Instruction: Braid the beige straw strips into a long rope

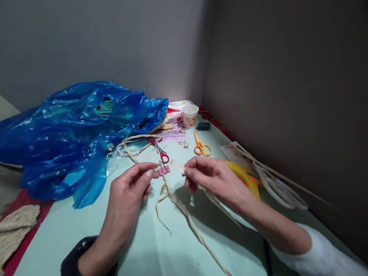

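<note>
A pale braided cord [132,156] runs across the table to a pink binder clip [164,170], which grips it. My left hand [128,190] is closed, thumb and forefinger pinched at the clip's left edge, where the cord passes. Below the clip, loose twisted strands of dried plant fibre [187,214] hang toward me. Just to the right, my right hand [214,179] pinches a separate pale fibre strip [223,209]. Its blurred short end points at the clip and its tail trails below the hand. Red-handled scissors [164,157] lie right behind the clip.
A large blue plastic bag [77,125] fills the back left. Orange scissors [201,144], a paper cup [190,115] and a dark cylinder [203,126] stand or lie behind. A yellow glue gun [248,177] lies beside my right forearm, near the wall. Woven pieces [12,235] lie left.
</note>
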### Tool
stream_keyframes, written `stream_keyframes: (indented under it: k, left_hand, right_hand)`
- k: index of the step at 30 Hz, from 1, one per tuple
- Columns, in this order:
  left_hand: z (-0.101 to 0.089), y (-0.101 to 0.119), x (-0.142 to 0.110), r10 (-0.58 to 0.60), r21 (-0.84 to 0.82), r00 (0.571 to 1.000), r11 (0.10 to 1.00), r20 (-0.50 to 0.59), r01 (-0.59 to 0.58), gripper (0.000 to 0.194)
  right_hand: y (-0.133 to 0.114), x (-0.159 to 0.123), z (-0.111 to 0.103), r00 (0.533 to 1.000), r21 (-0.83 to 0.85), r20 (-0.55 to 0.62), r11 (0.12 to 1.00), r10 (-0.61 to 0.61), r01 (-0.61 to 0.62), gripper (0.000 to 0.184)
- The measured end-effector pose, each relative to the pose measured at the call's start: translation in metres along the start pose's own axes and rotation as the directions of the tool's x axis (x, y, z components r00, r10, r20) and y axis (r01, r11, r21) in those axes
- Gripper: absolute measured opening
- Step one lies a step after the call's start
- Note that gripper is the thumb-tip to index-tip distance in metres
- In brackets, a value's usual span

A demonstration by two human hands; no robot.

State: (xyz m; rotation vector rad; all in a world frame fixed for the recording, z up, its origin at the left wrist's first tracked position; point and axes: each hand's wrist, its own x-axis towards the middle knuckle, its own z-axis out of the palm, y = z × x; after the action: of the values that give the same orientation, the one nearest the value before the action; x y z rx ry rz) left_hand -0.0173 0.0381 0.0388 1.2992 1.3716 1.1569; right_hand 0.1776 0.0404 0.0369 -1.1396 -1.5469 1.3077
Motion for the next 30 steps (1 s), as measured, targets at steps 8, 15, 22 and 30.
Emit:
stream_keyframes:
  k: [8,15,22,30]
  left_hand:
    - [0.001,-0.031,0.007,0.077,0.681,0.978,0.707,0.196,-0.192,0.025]
    - [0.006,-0.036,0.011,0.054,0.747,0.954,0.609,0.295,-0.266,0.012]
    - [0.004,-0.035,0.009,0.018,0.723,0.953,0.647,0.304,-0.243,0.014]
    - [-0.008,-0.028,0.008,-0.046,0.663,0.924,0.71,0.379,-0.236,0.014]
  right_hand:
    - [0.015,0.007,-0.006,0.992,-0.146,-0.098,0.985,0.074,-0.088,0.016]
    - [0.023,0.011,0.004,0.995,-0.392,-0.083,0.916,0.058,-0.086,0.011]
    - [0.018,0.011,0.015,1.0,-0.629,-0.011,0.777,0.022,-0.024,0.018]
    - [0.023,-0.008,0.036,0.994,-0.815,0.107,0.575,0.031,0.07,0.014]
